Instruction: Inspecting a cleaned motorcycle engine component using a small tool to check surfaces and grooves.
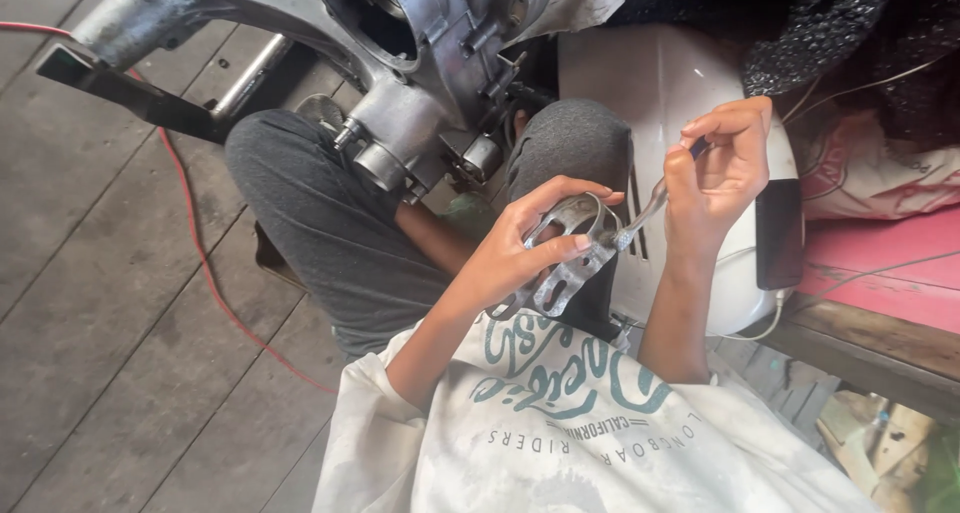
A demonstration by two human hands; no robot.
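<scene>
Head view—left hand half-hides metal bracket.

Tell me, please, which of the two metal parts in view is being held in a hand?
The small flat bracket with cut-out holes, gripped by the left hand. The big engine casing lies across the knees, untouched, while the right hand holds a thin tool against the bracket.

one bracket, one tool, one engine
</scene>
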